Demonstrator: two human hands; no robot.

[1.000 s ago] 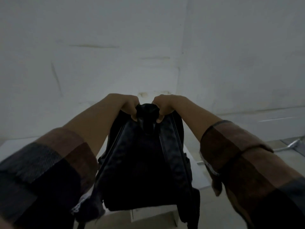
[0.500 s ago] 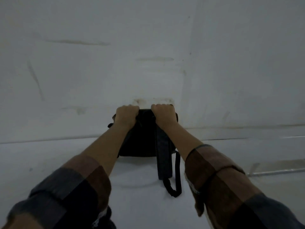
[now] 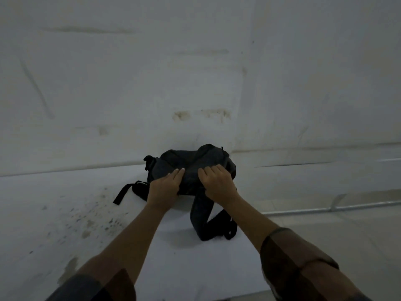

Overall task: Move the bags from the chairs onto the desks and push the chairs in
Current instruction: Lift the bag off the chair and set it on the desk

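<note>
One slumped black fabric backpack (image 3: 191, 168) lies at the far edge of one white tabletop (image 3: 65, 213), with two dark straps trailing from it. Two bare hands, left (image 3: 165, 187) and right (image 3: 217, 183), rest on it.

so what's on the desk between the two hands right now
In the head view, only the black backpack lies between the left hand and the right hand; a strip of its dark fabric fills the gap. Both hands rest on it, on the white desk.
</note>
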